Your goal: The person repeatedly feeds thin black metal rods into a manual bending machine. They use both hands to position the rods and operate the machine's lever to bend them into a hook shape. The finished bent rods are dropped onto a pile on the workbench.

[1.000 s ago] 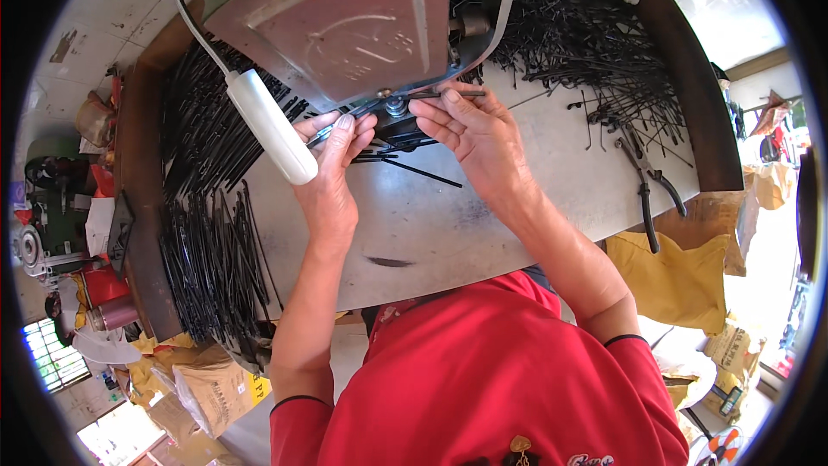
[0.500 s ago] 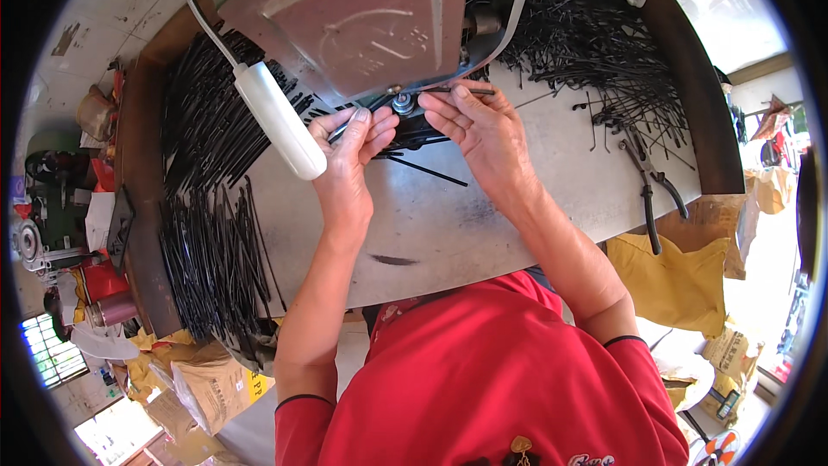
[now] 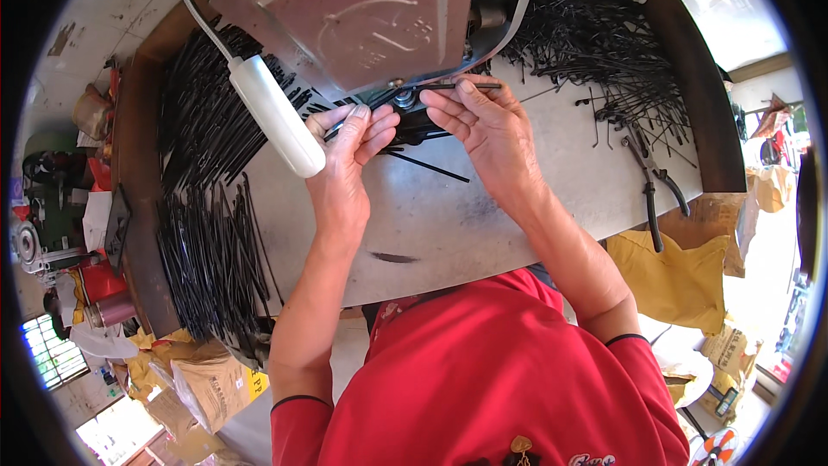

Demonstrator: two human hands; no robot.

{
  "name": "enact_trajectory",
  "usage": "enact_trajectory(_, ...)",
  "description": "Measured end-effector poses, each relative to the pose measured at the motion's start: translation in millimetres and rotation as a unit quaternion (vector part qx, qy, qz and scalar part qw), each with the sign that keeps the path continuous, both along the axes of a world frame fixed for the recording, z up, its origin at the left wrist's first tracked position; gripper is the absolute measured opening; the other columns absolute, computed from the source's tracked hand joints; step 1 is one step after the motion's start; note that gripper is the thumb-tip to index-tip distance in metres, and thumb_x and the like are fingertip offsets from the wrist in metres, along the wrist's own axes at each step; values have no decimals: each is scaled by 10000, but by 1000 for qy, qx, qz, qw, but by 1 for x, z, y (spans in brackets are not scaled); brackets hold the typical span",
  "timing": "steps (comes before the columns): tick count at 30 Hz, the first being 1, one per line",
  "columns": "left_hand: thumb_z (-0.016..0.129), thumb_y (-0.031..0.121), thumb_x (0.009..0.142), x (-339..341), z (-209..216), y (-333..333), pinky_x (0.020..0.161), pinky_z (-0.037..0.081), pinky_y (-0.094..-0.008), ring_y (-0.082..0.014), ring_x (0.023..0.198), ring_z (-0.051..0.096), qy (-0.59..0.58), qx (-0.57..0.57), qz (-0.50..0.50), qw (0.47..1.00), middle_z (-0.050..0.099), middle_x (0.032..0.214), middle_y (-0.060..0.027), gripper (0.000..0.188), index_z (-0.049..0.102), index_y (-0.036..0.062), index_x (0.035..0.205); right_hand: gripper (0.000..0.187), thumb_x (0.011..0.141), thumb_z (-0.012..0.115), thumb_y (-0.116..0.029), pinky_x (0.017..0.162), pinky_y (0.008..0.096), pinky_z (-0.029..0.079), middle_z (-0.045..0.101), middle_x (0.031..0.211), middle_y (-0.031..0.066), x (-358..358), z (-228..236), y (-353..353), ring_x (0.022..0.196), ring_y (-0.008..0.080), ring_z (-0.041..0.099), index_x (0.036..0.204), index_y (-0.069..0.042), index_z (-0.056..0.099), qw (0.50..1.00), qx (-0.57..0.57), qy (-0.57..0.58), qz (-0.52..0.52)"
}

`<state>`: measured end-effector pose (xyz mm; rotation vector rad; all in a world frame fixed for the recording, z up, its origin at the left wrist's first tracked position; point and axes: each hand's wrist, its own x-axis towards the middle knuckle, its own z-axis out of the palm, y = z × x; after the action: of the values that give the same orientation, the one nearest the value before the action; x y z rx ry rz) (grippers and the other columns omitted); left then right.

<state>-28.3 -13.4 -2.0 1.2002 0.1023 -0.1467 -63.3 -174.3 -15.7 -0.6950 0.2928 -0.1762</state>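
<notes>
Under the lower edge of a reddish-brown machine housing [image 3: 362, 30], both my hands are raised around a small round metal fitting [image 3: 403, 98]. My left hand [image 3: 345, 151] pinches a thin black rod [image 3: 380, 99] between thumb and fingers, to the left of the fitting. On the other side my right hand [image 3: 490, 125] grips a black rod [image 3: 438, 86] that passes by the fitting and sticks out past the thumb. Whether these are two rods or one bent piece, I cannot tell. The spot where they meet the machine is partly hidden.
Black rods [image 3: 211, 267] lie heaped on the left of the metal table [image 3: 448, 233]; thinner bent ones [image 3: 621, 78] pile up at the right. Pliers [image 3: 651, 181] rest near the right edge. A white lamp [image 3: 276, 116] hangs close above my left hand.
Both hands keep their grip beside the fitting. The rod in my left hand now reaches closer to the fitting, and my right hand has shifted slightly to the right.
</notes>
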Motion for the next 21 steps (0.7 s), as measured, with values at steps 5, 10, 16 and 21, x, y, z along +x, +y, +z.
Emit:
enact_trajectory(5, 579, 39, 895, -1, 0, 0, 742, 580, -325, -298, 852, 683, -11, 6, 9, 1000, 634, 943, -250, 198, 436, -20, 1019, 133, 946, 529, -102, 860, 354, 554, 633, 1036, 196, -1, 2, 2, 964, 279, 657, 1017, 6, 496, 1000, -1, -13, 4)
enact_trajectory(10, 589, 42, 892, 7, -7, 8, 727, 584, -319, -297, 848, 685, 7, -7, -19, 1000, 636, 942, -249, 198, 439, -20, 1005, 183, 943, 548, -143, 854, 345, 553, 631, 1022, 207, 0, -2, 4, 954, 270, 659, 1026, 12, 497, 1000, -3, 3, 1)
enact_trajectory(16, 608, 68, 883, 20, 7, 15, 740, 582, -313, -288, 868, 685, -1, 87, -54, 995, 652, 964, -231, 138, 530, -13, 964, 280, 942, 559, -232, 781, 325, 574, 629, 983, 205, 4, -1, -11, 896, 275, 671, 1041, 22, 497, 995, -14, 41, 85)
enact_trajectory(21, 621, 55, 860, 24, -1, 16, 714, 576, -303, -276, 853, 688, 20, 74, -53, 996, 652, 970, -233, 261, 492, -37, 1067, 184, 933, 546, -183, 672, 319, 592, 635, 927, 183, 16, -2, -18, 788, 274, 692, 960, -19, 467, 998, 15, 13, 59)
